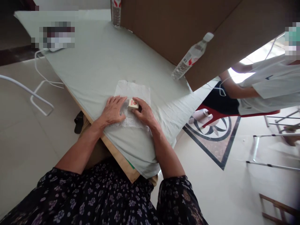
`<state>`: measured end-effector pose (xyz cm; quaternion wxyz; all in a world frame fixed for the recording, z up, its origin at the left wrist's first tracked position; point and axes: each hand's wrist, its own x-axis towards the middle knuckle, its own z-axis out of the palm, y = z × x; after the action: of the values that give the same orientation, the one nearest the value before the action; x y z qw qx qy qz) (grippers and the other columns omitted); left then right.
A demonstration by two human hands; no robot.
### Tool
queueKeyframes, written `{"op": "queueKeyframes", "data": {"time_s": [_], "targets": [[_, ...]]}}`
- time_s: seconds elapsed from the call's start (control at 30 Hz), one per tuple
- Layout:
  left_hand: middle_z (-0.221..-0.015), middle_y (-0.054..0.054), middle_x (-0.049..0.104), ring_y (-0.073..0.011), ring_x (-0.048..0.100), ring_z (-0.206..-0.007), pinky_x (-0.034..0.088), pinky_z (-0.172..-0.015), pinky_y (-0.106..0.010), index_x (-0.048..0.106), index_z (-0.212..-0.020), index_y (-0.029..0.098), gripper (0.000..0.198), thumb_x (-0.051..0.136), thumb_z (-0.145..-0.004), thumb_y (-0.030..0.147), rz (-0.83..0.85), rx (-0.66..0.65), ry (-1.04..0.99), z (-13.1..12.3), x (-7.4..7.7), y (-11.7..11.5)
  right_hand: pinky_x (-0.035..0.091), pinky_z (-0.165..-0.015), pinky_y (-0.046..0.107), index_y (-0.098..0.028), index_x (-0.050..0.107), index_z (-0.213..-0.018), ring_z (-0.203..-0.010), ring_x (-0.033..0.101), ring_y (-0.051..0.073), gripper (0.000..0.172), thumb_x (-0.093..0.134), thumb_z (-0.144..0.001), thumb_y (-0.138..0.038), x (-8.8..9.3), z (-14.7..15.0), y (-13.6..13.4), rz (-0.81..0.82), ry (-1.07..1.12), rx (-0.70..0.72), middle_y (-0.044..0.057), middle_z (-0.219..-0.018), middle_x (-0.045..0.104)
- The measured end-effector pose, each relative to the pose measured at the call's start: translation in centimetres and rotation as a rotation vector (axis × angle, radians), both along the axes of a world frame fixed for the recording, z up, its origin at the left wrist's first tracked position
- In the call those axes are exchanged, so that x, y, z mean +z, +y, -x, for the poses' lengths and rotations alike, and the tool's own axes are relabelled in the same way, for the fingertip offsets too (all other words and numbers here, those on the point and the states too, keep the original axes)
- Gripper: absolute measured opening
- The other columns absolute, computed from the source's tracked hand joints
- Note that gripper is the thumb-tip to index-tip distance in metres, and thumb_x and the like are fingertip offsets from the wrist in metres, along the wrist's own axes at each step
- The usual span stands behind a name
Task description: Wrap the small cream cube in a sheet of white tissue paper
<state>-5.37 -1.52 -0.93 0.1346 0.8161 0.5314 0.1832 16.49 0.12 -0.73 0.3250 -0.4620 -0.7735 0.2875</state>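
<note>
1. The left hand [113, 109] lies open and flat, fingers spread, palm down on a clear plastic sheet [134, 90], just left of a small box [132, 104]. Its fingertips reach up to the box's left end, and it grips nothing.
2. The right hand [144, 114] is half closed, fingers bent round the right and near sides of the small box, which it holds down on the sheet.
3. The small box is pale with a red mark on top. It lies flat between the two hands, on the near half of the plastic sheet.
4. The plastic sheet spreads beyond the box, smooth on the far side and crumpled on the near side under the hands.
5. Under the box and sheet is a pale green cloth [93, 59] covering the counter [118, 159], whose bare wooden edge shows nearer than the box.
6. Beyond the box and to its right stands a water bottle [191, 57], against a large cardboard sheet [173, 28].
7. A second water bottle [116, 14] stands well beyond the box, at the cardboard's far end.
8. Well right of the box, another person [269, 81] sits on a red chair [217, 115].
9. Left of the box, off the counter, a white cable [43, 82] hangs above the tiled floor [21, 134].
</note>
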Motion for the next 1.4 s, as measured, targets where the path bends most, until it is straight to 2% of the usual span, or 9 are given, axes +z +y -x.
{"op": "queueKeyframes", "data": {"time_s": [0.4,0.57,0.7,0.8,0.9,1.07,1.23,1.3,1.4], "targets": [[-0.158,-0.017,0.055,-0.0393,0.042,-0.153,0.022,-0.130,-0.058,0.046,-0.156,0.016,0.086,0.057,-0.071,0.030,-0.019,-0.002,-0.066,0.1,-0.4,0.2,0.050,-0.117,0.045,-0.021,0.047,-0.158,-0.132,0.066,0.026,0.078,0.068,-0.084,-0.029,-1.4,-0.3,0.1,0.101,0.044,-0.030,0.011,-0.149,0.066],[-0.154,-0.016,0.058,-0.0378,0.047,-0.149,0.030,-0.127,-0.056,0.051,-0.152,0.017,0.081,0.056,-0.073,0.031,-0.025,0.032,-0.204,0.9,-0.1,0.2,0.050,-0.118,0.044,-0.019,0.051,-0.155,-0.136,0.063,0.027,0.075,0.069,-0.083,-0.030,-1.5,-0.4,0.5,0.095,0.034,0.000,0.011,-0.153,0.064],[-0.150,-0.013,0.061,-0.0375,0.045,-0.151,0.031,-0.128,-0.057,0.062,-0.142,0.021,0.066,0.058,-0.076,0.030,-0.095,-0.053,-0.220,1.8,1.1,-2.9,0.046,-0.122,0.047,-0.017,0.048,-0.156,-0.140,0.061,0.028,0.077,0.066,-0.081,-0.025,-1.5,-0.4,0.3,0.053,0.035,0.005,0.012,-0.155,0.062],[-0.155,-0.012,0.056,-0.0408,0.036,-0.156,0.024,-0.130,-0.062,0.067,-0.137,0.025,0.061,0.065,-0.076,0.030,-0.125,-0.122,-0.101,1.7,2.0,-5.9,0.048,-0.121,0.044,-0.015,0.044,-0.159,-0.140,0.062,0.026,0.081,0.063,-0.080,-0.024,-1.4,-0.4,0.0,0.064,0.108,0.030,0.013,-0.155,0.062],[-0.159,-0.013,0.053,-0.0426,0.035,-0.157,0.022,-0.130,-0.066,0.071,-0.133,0.026,0.058,0.068,-0.075,0.024,-0.076,-0.139,0.001,0.8,2.1,-7.1,0.050,-0.120,0.044,-0.019,0.043,-0.160,-0.141,0.061,0.026,0.080,0.063,-0.083,-0.029,-1.2,-0.5,-0.3,0.115,0.160,0.042,0.012,-0.157,0.060],[-0.148,-0.013,0.064,-0.0372,0.049,-0.149,0.037,-0.124,-0.062,0.077,-0.095,0.023,0.018,0.060,-0.089,0.021,-0.140,-0.029,-0.078,-0.8,1.6,-5.7,0.051,-0.118,0.048,-0.022,0.052,-0.154,-0.140,0.062,0.029,0.076,0.070,-0.085,-0.049,-0.7,-1.2,-0.2,0.177,0.246,0.022,0.012,-0.156,0.062],[-0.130,-0.013,0.074,-0.0301,0.070,-0.122,0.057,-0.104,-0.049,0.067,-0.080,0.021,0.014,0.059,-0.090,0.027,-0.132,0.126,-0.331,-1.3,2.4,-3.2,0.051,-0.114,0.049,-0.027,0.064,-0.141,-0.142,0.060,0.030,0.073,0.055,-0.089,-0.077,1.0,-3.9,-0.8,0.173,0.388,-0.017,0.010,-0.151,0.066],[-0.124,-0.012,0.077,-0.0285,0.071,-0.116,0.061,-0.091,-0.042,0.065,-0.079,0.022,0.013,0.059,-0.088,0.029,-0.081,0.148,-0.385,-1.5,2.9,-2.1,0.052,-0.112,0.049,-0.027,0.064,-0.140,-0.138,0.062,0.031,0.077,0.063,-0.083,-0.079,2.0,-4.8,-1.0,0.177,0.388,0.005,0.010,-0.149,0.067],[-0.115,-0.010,0.080,-0.0267,0.073,-0.105,0.060,-0.077,-0.036,0.066,-0.082,0.022,0.011,0.059,-0.085,0.031,-0.015,0.182,-0.420,-2.0,3.5,-0.5,0.053,-0.106,0.047,-0.025,0.068,-0.131,-0.123,0.069,0.030,0.072,0.083,-0.073,-0.064,2.9,-4.9,-1.0,0.204,0.278,-0.020,0.010,-0.134,0.074]]}}
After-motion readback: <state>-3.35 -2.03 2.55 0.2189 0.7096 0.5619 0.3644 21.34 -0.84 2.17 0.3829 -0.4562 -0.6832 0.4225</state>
